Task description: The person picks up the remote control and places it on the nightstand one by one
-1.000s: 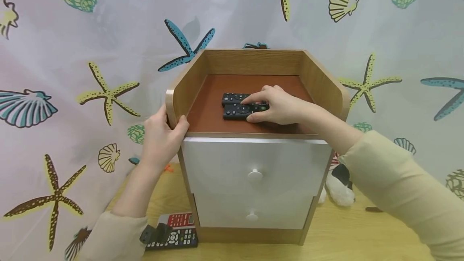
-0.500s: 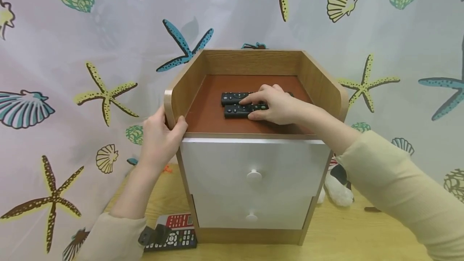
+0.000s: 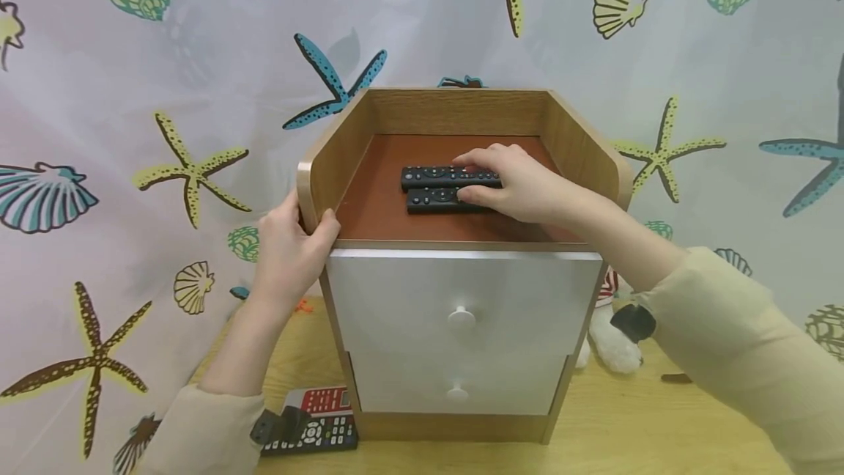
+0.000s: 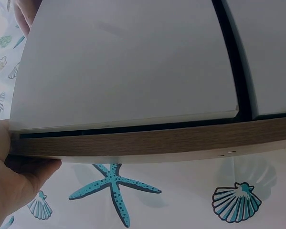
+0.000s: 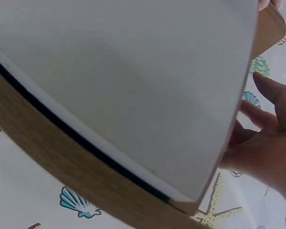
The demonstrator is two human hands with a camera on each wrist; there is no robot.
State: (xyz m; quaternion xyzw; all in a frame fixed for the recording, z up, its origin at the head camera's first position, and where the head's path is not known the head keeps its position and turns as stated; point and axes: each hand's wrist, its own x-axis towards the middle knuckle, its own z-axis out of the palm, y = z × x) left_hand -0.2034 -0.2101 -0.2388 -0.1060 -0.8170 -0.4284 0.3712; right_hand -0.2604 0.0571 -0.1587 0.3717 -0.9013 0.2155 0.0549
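Two black remote controls lie side by side on the brown top of a small wooden cabinet [image 3: 369,220] with white drawers. The rear remote [image 3: 422,177] shows most of its length. The front remote [image 3: 425,205] has its right end hidden behind my right hand [image 3: 521,182]. That hand hovers close over both remotes, thumb and fingers spread apart; in the right wrist view its thumb also stands away from the fingers. My left hand [image 3: 290,248] grips the front left corner of the cabinet's raised side panel [image 3: 339,160], thumb inside and fingers outside.
Left of the cabinet on the wooden table [image 3: 659,424] lie a dark remote [image 3: 330,435] and a red-and-white keypad device [image 3: 326,402]. A white plush toy [image 3: 613,343] sits to the right. A shell-patterned cloth [image 3: 422,20] hangs behind.
My right hand has shifted slightly right and up, its thumb coming off the front edge of the front remote. The remotes moved only slightly. The left hand keeps its grip.
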